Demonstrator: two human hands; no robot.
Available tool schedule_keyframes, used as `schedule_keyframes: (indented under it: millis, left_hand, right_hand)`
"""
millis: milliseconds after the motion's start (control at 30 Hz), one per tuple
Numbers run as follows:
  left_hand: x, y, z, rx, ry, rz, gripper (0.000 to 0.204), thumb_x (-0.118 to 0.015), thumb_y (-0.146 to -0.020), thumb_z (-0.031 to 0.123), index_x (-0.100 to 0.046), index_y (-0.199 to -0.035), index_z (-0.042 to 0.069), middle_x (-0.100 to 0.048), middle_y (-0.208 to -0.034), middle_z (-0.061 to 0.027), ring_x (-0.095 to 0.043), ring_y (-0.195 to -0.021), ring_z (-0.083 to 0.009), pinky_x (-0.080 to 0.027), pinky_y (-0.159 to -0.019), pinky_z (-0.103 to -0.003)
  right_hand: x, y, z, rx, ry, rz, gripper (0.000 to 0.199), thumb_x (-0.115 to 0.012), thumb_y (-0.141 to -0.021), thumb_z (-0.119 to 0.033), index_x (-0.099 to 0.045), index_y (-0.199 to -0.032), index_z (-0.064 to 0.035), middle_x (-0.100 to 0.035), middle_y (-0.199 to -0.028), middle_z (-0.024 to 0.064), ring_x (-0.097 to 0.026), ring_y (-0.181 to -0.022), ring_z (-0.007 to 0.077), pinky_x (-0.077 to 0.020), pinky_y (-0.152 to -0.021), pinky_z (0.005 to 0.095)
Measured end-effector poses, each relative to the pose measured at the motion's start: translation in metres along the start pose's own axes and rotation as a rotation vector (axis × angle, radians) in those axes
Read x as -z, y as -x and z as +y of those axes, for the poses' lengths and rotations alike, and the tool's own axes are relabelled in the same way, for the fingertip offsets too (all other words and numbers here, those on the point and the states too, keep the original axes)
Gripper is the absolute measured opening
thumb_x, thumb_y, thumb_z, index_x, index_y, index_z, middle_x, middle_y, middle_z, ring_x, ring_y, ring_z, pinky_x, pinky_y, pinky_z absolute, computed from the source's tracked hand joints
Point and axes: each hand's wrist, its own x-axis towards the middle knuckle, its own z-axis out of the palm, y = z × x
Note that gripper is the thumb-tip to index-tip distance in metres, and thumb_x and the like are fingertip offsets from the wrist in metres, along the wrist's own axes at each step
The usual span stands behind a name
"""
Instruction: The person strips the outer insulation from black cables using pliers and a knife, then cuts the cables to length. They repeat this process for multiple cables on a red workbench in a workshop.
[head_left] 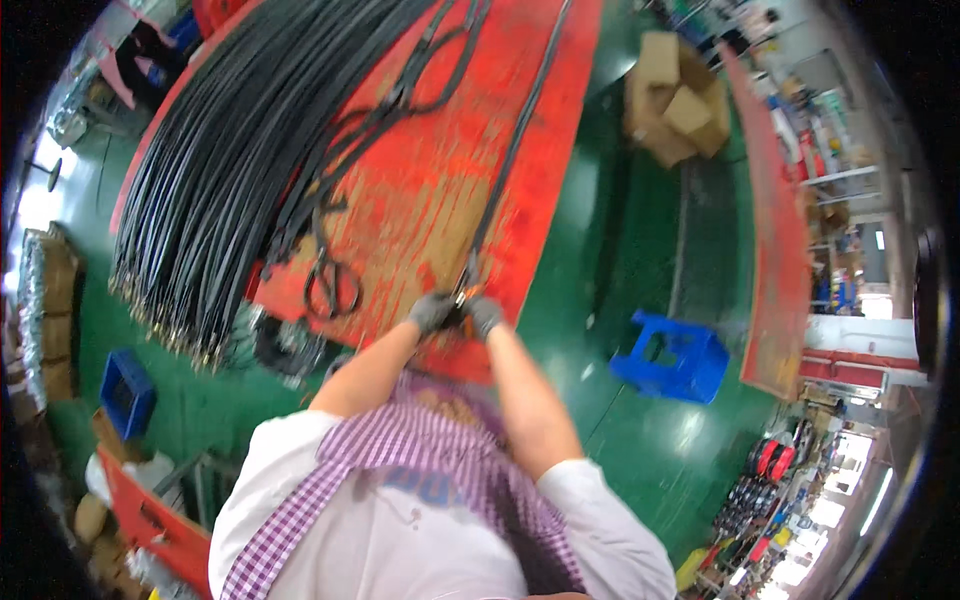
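Both my hands wear grey gloves and meet at the near edge of a worn red table (430, 180). My left hand (432, 312) and my right hand (484, 316) pinch the near end of a long black cable (515, 140) that runs straight away across the table. A small metal fitting (466, 286) shows at the cable end between my fingers. A big bundle of black cables (230, 150) with metal tips lies on the table's left part. Black-handled scissors (330, 285) lie left of my hands.
A blue plastic stool (672, 358) stands on the green floor to the right. Cardboard boxes (675, 100) sit farther back. A second red table (775, 230) runs along the right. A blue crate (125, 392) sits at the lower left.
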Motion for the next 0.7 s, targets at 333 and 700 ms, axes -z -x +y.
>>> schedule_keyframes:
  millis: [333, 700]
  left_hand:
    - [-0.006, -0.025, -0.021, 0.038, 1.042, -0.092, 0.019, -0.049, -0.079, 0.010, -0.052, -0.093, -0.003, -0.058, -0.081, -0.0086, -0.055, -0.071, -0.0167, -0.045, -0.066, -0.027]
    - [0.005, -0.003, 0.000, 0.087, 0.688, -0.055, 0.023, -0.050, -0.078, 0.016, -0.053, -0.094, -0.001, -0.058, -0.081, -0.0076, -0.055, -0.072, -0.0162, -0.045, -0.065, -0.028]
  right_hand:
    - [0.025, 0.025, -0.072, -0.344, -0.538, 0.023, 0.042, -0.043, -0.074, -0.039, -0.056, -0.090, -0.0034, -0.057, -0.086, 0.0171, -0.055, -0.083, 0.0253, -0.0417, -0.067, 0.0355]
    - [0.040, 0.036, -0.094, -0.330, -0.527, -0.001, 0.038, -0.046, -0.073, -0.040, -0.058, -0.088, -0.0063, -0.057, -0.088, 0.0151, -0.056, -0.082, 0.0251, -0.0422, -0.071, 0.0338]
